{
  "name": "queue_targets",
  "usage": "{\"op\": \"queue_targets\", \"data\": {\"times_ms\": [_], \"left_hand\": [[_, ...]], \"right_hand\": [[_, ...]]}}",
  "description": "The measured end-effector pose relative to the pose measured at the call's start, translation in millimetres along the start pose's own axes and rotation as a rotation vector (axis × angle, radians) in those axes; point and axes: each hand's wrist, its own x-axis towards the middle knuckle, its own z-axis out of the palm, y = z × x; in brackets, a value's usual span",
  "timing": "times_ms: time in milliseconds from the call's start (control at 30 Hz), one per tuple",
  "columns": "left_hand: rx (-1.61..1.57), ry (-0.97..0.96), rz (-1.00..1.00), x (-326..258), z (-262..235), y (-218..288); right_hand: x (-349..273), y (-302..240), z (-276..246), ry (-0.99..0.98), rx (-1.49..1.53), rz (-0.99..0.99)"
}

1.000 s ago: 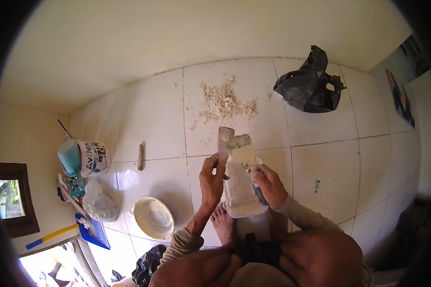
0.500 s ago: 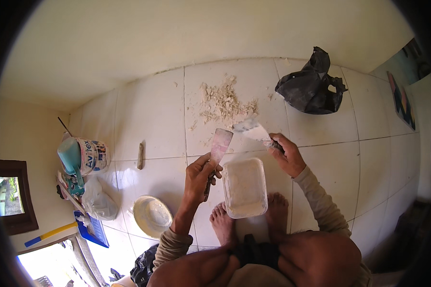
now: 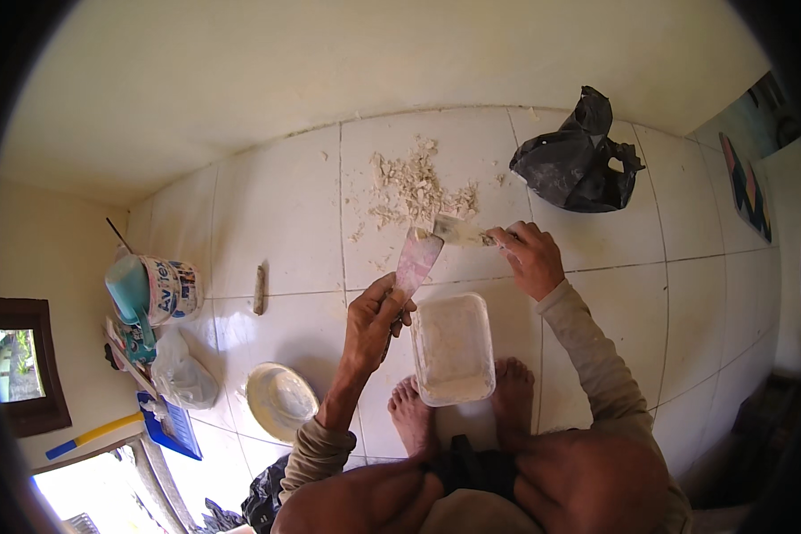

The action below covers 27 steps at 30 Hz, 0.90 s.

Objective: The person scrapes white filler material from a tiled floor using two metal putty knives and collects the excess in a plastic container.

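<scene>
My left hand (image 3: 371, 322) is closed round the handle of a putty knife (image 3: 416, 263) with a pinkish, stained blade pointing away from me. In my right hand (image 3: 534, 256) is a second putty knife (image 3: 458, 231), its pale, smeared blade pointing left. The two blades meet at their ends, where a small pale lump shows on the left one. Just beyond them lies a heap of dry, cream-coloured scrapings (image 3: 414, 187) on the tiles. A whitish rectangular plastic tub (image 3: 454, 392), coated with residue, sits between my bare feet, below both hands.
A black plastic bag (image 3: 578, 169) stands at the far right. Leftward are a round bowl (image 3: 260, 400) with white residue, a short stick (image 3: 259, 289), a paint bucket (image 3: 176, 292) with a turquoise dipper (image 3: 128, 289), a clear bag (image 3: 185, 378) and a blue dustpan (image 3: 171, 432). The wall (image 3: 400, 53) rises beyond the scrapings.
The right putty knife has turned and come left, so its blade now touches the left one. My right hand has risen slightly and shifted its grip. The left blade has moved a little farther away.
</scene>
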Motion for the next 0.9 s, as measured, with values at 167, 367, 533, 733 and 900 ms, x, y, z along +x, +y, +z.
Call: {"op": "queue_targets", "data": {"times_ms": [167,367,533,733,900], "left_hand": [[0.072,0.052,0.018,12,1,10],[0.149,0.061,0.031,18,2,-12],[0.206,0.116,-0.009,1,13,-15],[0.049,0.297,0.074,-25,1,-17],[-0.015,0.361,0.049,-39,-2,-18]], "right_hand": [[-17,5,-3,0.037,0.163,0.195],[-38,-66,-34,-0.473,1.526,0.847],[-8,-77,-14,-0.360,1.704,0.873],[29,-77,-48,-0.149,1.512,0.537],[-14,-13,-3,-0.441,1.042,0.792]]}}
